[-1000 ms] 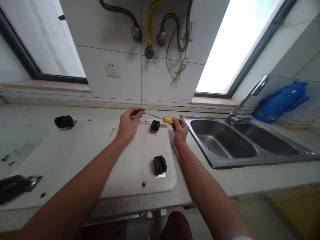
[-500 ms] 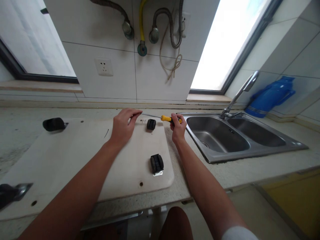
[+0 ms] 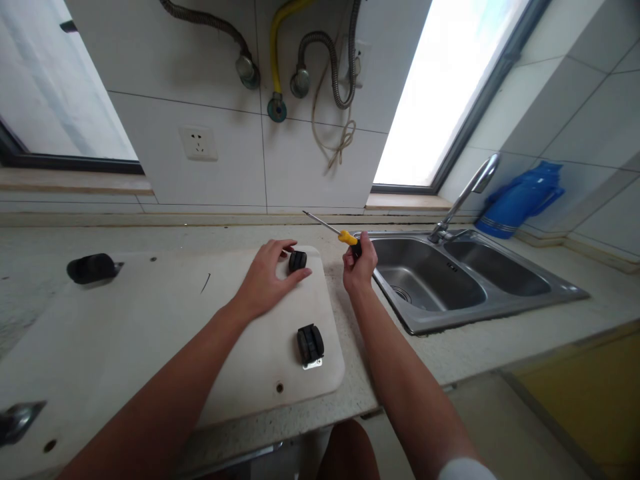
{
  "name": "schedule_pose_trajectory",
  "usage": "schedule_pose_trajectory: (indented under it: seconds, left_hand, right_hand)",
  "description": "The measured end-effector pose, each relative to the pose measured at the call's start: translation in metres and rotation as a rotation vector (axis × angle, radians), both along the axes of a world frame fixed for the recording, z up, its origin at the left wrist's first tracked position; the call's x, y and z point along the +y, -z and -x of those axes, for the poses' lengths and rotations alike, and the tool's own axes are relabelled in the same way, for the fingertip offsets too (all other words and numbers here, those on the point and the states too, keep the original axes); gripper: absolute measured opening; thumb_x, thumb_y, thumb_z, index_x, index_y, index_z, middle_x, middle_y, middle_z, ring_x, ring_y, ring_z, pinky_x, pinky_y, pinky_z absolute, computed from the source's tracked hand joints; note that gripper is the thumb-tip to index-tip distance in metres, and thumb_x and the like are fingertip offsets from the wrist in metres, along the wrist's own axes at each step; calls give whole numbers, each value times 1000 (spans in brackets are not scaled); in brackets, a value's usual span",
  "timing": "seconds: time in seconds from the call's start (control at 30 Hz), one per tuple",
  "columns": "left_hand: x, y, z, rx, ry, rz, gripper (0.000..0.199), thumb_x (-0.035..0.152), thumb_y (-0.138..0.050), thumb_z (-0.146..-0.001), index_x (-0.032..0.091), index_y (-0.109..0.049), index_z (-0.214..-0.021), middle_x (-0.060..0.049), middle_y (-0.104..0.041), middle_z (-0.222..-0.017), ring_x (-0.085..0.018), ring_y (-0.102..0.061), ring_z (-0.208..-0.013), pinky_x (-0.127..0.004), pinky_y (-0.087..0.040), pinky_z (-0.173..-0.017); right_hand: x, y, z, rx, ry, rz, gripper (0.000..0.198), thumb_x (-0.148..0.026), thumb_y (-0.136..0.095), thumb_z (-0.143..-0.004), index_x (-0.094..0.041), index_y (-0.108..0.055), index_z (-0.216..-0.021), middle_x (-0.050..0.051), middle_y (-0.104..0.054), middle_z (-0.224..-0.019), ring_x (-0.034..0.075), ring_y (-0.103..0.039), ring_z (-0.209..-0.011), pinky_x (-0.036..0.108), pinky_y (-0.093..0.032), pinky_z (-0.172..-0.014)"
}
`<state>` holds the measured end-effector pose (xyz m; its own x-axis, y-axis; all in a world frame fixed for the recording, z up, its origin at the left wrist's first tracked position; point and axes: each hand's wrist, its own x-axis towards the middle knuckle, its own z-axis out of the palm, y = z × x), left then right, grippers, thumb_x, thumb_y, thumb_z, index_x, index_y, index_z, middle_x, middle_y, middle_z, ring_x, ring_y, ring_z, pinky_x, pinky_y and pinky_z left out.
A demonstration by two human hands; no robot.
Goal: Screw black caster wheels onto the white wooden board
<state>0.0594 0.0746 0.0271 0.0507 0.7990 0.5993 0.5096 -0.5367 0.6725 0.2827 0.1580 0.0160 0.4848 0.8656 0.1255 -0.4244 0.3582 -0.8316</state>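
The left grip (image 3: 265, 277) is curling around the upper caster (image 3: 299, 261), thumb lying on the near side and fingers on the far side; whether it is pressing firmly, I cannot tell. The right grip (image 3: 361, 262) is clasping a yellow-and-black screwdriver (image 3: 346, 237) by its handle, the shank pointing up and leftward, the tip standing free in the air. Change noted: the left grip is no longer pinching at the screwdriver's tip, as half a second ago, and is attending to the caster instead. In my judgement, the work is turning from readying the tool to steadying the part; whether the tip is carrying anything is too small to confirm. The upper caster is sitting near the far right corner of a white board (image 3: 260, 360). The lower caster (image 3: 311, 343) is standing nearer the person. The board is lying on the worktop (image 3: 354, 360), the steel sink (image 3: 493, 310) occupying the right.
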Motion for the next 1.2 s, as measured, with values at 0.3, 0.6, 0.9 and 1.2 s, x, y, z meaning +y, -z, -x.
schedule_pose_trajectory:
  seconds: [0.3, 0.6, 0.9, 1.2]
  left_hand:
    - [-3, 3, 2, 95, -1, -54, 35, 32, -80, -94, 25, -73, -128, -9, -78, -120, -26, -78, -101, -42, -67, -94]
    - [-3, 3, 8, 146, -60, 1, 42, 39, -88, -89, 30, -76, -128, -6, -84, -115, -27, -79, -90, -43, -70, -87]
    - [-7, 6, 10, 147, -156, 58, 52, 49, -94, -87, 32, -78, -133, -6, -85, -118, -32, -82, -100, -49, -69, -98]
    - [-12, 1, 8, 200, -167, 27, 51, 47, -91, -91, 31, -79, -138, -6, -86, -124, -30, -82, -103, -47, -67, -101]
  right_hand:
    - [27, -107, 18, -40, 188, -373, 48, -60, -90, -85, -26, -56, -93, -7, -46, -80, 5, -41, -60, 20, -39, -51]
    - [16, -128, 23, -623, 324, -751, 36, -49, -82, -102, -24, -60, -89, -5, -53, -81, 9, -56, -74, 27, -49, -74]
    - [1, -128, 41, -721, 224, -664, 63, -79, -44, -107, -21, -68, -94, -3, -62, -89, 16, -80, -103, 30, -51, -88]
    - [-4, -128, 48, -890, 304, -590, 34, -42, -86, -100, -27, -57, -92, -6, -71, -90, 10, -65, -85, 24, -48, -77]
